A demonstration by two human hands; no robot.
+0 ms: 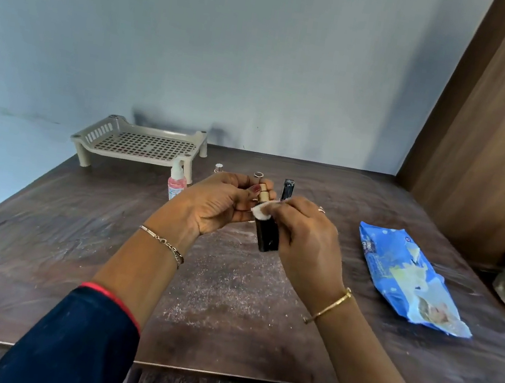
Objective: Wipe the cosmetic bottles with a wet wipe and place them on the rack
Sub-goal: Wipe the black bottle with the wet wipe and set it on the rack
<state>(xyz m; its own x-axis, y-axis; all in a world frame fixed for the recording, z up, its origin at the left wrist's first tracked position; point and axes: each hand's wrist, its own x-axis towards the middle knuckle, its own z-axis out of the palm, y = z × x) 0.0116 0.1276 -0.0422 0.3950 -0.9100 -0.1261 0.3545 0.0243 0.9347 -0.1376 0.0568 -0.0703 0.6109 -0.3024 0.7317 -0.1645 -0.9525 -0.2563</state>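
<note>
Behind everything, a pale blue wall fills the upper view, with a brown wooden panel running down the right side. Below it lies a dark wooden table, its surface dusted with pale specks.

Two forearms in navy sleeves with red trim reach in from the near edge. A beige plastic rack with a perforated deck stands at the far left of the table, with nothing on it. A blue wet wipe pack lies flat on the right, well apart from the hands.

The left hand is turned palm toward the camera, fingers curled round the upper part of a black cosmetic bottle held above the table's middle. The right hand pinches a small white wipe against the bottle's shoulder, just under its gold cap.

A pink spray bottle stands near the rack's front right leg. A black upright container stands just behind the hands. Two small bottle tops show beyond the left hand; their bodies are hidden.

A chain bracelet circles the left wrist, a gold bangle the right, and a ring sits on a right finger.
</note>
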